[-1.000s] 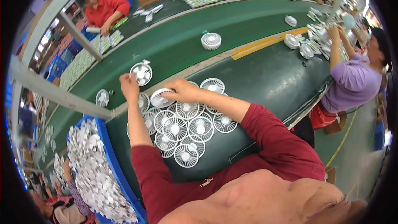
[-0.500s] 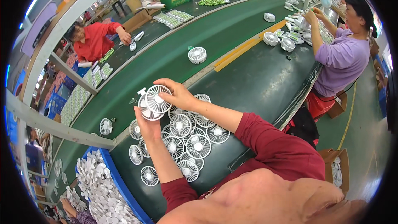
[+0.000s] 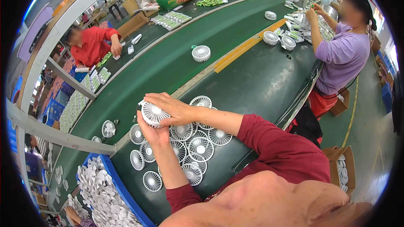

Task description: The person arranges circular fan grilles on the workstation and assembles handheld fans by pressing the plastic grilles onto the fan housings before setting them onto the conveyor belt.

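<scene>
Between my two hands is a white fan head (image 3: pixel 152 114) with a round spoked grille on its face. My left hand (image 3: pixel 155 133) cups it from below and the near side. Laid over its top and right side, my right hand (image 3: pixel 172 108) presses the grille with fingers and thumb. Under my forearms lies a loose pile of white fan grilles (image 3: pixel 201 149) on the dark green worktop (image 3: pixel 256 96). Some grilles overlap, and others, such as the single grille (image 3: pixel 152 180), lie flat apart from the pile.
A blue crate (image 3: pixel 122 189) of white fan blades (image 3: pixel 99 185) stands at my lower left. Beyond the worktop runs a green conveyor belt (image 3: pixel 168 67) carrying a fan head (image 3: pixel 201 53). A metal post (image 3: pixel 63 134) crosses on the left. Co-workers sit across and at the right (image 3: pixel 343 54).
The grille in my right hand, tilted over the open fan head before, now sits flat on it. My right hand has spread over the top, and the fan blades are covered.
</scene>
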`<state>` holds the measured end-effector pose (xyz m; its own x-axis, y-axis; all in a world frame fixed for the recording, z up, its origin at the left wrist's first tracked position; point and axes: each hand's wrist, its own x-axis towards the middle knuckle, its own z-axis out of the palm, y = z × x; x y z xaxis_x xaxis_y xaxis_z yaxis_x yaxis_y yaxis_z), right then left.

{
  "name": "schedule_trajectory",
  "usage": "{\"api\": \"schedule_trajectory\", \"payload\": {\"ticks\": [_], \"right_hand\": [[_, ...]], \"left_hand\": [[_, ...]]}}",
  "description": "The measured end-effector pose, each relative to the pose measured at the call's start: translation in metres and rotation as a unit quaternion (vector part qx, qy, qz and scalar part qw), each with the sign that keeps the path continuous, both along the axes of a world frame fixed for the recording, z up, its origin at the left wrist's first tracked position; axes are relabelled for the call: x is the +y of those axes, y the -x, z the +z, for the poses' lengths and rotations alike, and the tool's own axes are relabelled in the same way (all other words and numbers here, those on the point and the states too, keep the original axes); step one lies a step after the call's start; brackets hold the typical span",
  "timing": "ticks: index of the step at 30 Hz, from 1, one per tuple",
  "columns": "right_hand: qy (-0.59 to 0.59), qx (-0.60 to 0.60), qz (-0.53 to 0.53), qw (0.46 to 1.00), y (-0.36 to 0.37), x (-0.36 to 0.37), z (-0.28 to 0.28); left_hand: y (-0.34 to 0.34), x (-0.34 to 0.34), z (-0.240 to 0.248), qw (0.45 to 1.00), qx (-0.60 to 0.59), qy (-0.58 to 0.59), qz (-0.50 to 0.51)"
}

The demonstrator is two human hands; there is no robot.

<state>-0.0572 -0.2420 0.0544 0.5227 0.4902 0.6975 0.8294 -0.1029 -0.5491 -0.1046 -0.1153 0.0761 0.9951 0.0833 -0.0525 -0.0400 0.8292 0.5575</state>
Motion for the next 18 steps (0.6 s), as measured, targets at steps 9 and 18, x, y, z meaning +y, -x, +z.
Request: {"api": "schedule_trajectory", "payload": {"ticks": [9, 18], "right_hand": [[-0.151, 0.142, 0.157, 0.966, 0.019, 0.02, 0.0], [-0.154, 0.255, 0.145, 0.943, 0.014, 0.02, -0.001]], "left_hand": [[0.012, -0.034, -0.008, 0.871, -0.178, -0.313, 0.333], [0.002, -0.027, -0.013, 0.84, -0.176, -0.397, 0.326]]}}
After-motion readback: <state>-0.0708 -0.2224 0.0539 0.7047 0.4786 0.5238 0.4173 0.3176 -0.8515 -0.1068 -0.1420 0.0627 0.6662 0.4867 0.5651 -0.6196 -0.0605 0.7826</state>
